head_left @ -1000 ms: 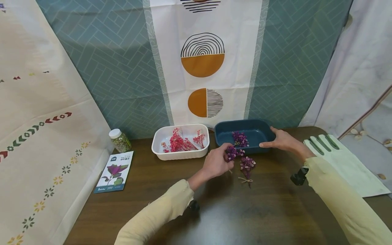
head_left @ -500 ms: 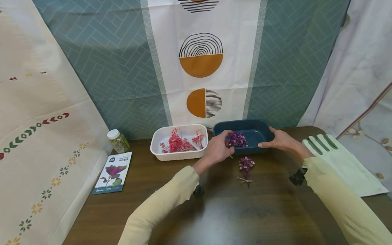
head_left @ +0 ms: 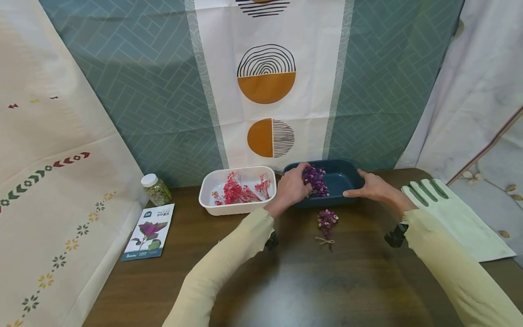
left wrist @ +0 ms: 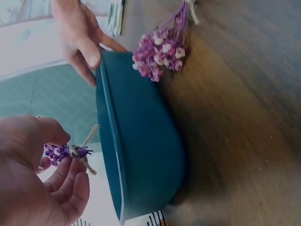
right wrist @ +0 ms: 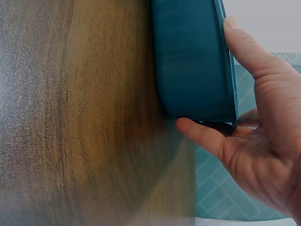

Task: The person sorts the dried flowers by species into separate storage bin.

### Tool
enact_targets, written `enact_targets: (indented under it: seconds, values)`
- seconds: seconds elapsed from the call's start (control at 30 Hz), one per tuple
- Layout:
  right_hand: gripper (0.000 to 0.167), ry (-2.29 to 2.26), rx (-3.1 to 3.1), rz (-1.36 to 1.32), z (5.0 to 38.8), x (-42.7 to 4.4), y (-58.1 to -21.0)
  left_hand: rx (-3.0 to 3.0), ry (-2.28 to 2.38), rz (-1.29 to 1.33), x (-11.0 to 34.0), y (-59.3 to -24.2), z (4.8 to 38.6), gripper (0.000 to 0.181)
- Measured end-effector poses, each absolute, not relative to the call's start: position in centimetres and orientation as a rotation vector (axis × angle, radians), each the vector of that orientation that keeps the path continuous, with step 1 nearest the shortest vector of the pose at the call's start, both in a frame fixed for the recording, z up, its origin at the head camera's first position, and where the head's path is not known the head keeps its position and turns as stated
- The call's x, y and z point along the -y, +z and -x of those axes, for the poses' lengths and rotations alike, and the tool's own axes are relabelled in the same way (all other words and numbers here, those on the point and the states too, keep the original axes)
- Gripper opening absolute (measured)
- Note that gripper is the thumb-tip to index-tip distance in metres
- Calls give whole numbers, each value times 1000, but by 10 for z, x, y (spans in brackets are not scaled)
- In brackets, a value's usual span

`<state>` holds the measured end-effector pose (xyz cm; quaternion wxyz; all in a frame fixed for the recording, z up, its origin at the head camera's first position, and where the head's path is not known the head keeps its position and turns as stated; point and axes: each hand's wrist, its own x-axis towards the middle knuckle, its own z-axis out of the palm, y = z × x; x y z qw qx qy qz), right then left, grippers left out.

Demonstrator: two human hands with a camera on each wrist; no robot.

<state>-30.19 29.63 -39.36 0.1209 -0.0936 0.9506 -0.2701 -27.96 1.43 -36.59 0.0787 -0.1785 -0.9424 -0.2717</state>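
Note:
A small bunch of dried purple flowers tied with twine (left wrist: 59,153) is pinched between the thumb and fingers of my left hand (head_left: 291,185), over the left part of the blue tray (head_left: 341,181). More purple flowers (head_left: 319,188) show inside the tray beside that hand. My right hand (head_left: 377,187) grips the tray's right end; in the right wrist view its thumb lies along the rim and a finger touches the outer wall. Another tied purple bunch (head_left: 327,221) lies on the table just before the tray.
A white tray (head_left: 208,206) with pink dried flowers stands left of the blue one. Farther left are a lidded jar (head_left: 158,190) and a printed card (head_left: 149,231). Pale gloves with green fingers (head_left: 453,218) lie at the right. A patterned curtain hangs behind the dark wooden table (head_left: 318,281).
My left hand has carried its purple bunch from in front of the blue tray up and over into it. The right hand keeps its place on the tray's end.

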Motion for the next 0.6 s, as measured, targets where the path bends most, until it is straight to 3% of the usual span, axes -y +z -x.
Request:
enact_targets:
  seconds: [0.37, 0.6]
  values:
    - [124, -793, -2772, 264, 303, -297, -394, 2914, -739, 373, -17, -374, 300, 56]
    - [118, -800, -2771, 260, 303, -296, -394, 2938, -739, 338, -19, -380, 308, 58]
